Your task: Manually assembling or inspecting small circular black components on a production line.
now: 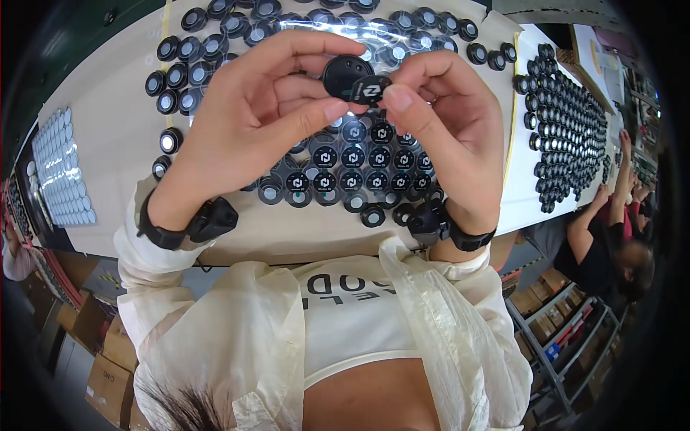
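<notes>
Above the table my left hand point(244, 118) grips a round black part point(342, 72) between its fingers and thumb. My right hand point(456, 118) pinches a thin black disc with a white logo point(371, 90) between thumb and forefinger. The disc overlaps the lower right of the round part; whether the two touch, I cannot tell. Below my hands lie rows of black discs with the same white logo point(352, 157), which look to be on a glossy clear sheet point(316, 30) over more round parts. Each wrist wears a black strap with a small device.
Many black round parts with pale centres point(235, 24) cover the table's far side. Dense rows of similar parts point(568, 129) stand on a white surface at right. Pale round pieces point(61, 165) lie at far left. Another person point(604, 223) works at right; cardboard boxes point(109, 388) stand below left.
</notes>
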Demonstrator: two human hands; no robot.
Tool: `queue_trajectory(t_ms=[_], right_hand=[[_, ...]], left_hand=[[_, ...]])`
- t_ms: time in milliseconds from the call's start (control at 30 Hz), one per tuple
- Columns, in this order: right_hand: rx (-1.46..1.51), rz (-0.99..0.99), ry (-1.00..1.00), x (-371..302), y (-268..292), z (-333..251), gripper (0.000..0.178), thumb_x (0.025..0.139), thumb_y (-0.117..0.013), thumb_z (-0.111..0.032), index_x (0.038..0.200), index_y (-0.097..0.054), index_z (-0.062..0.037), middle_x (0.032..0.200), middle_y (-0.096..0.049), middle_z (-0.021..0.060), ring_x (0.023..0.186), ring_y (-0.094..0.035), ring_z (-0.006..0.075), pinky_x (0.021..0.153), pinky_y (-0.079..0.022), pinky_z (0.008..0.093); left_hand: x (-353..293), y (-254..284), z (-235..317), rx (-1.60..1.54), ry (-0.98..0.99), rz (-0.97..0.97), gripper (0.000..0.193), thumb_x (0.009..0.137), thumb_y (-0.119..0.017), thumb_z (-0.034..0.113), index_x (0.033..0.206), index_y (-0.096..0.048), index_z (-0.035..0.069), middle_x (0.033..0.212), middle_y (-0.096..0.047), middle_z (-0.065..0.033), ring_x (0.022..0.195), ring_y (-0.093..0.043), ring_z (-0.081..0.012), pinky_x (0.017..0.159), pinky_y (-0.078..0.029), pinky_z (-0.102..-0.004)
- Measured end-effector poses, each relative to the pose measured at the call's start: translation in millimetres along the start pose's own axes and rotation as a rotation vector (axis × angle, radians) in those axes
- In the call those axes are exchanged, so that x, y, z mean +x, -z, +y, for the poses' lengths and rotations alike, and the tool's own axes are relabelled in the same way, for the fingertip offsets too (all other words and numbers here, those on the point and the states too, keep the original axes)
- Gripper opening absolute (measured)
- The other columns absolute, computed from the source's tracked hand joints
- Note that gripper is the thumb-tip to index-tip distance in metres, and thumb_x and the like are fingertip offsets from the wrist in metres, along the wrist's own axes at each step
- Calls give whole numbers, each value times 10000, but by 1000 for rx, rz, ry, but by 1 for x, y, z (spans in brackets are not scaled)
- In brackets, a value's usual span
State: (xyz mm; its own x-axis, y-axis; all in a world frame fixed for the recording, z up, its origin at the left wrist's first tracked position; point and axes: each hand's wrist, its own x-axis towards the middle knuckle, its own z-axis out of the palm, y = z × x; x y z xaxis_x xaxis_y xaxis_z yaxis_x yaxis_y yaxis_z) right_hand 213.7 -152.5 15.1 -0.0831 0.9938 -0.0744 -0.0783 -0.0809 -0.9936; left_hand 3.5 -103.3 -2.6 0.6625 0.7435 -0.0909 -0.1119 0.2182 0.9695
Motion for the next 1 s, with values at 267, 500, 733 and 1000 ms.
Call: queue_trajectory(t_ms=[267, 500, 733, 1000], right_hand=[[144, 65, -17, 0, -1, 0, 198, 907, -683, -30, 1074, -588, 19, 873, -641, 39, 727, -557, 69, 649, -441, 193], [54, 53, 30, 1, -1, 7, 252, 895, -705, -36, 1127, -639, 37, 903, -671, 41, 729, -567, 59, 637, -455, 187], [32, 44, 58, 1, 0, 9, 213, 895, -705, -36, 1088, -658, 42, 892, -680, 46, 731, -570, 52, 634, -459, 181], [-24, 59, 45, 0, 1, 7, 192, 884, -706, -1, 1066, -669, 43, 906, -687, 54, 756, -586, 50, 639, -462, 179]], left_hand=[[1, -6, -1, 137, -69, 53, 444, 918, -579, -94, 1352, -486, -67, 1248, -619, -178, 1110, -647, -206, 972, -528, -303], [-1, -9, -1, 130, -69, 86, 433, 924, -592, -74, 1345, -492, -75, 1226, -632, -195, 1089, -669, -233, 946, -547, -301], [-2, -9, 0, 151, -61, 95, 415, 924, -594, -75, 1329, -505, -85, 1206, -643, -193, 1074, -676, -238, 945, -553, -307], [-1, -13, -1, 174, -92, 98, 414, 923, -595, -79, 1325, -502, -101, 1218, -636, -205, 1069, -678, -248, 931, -563, -314]])
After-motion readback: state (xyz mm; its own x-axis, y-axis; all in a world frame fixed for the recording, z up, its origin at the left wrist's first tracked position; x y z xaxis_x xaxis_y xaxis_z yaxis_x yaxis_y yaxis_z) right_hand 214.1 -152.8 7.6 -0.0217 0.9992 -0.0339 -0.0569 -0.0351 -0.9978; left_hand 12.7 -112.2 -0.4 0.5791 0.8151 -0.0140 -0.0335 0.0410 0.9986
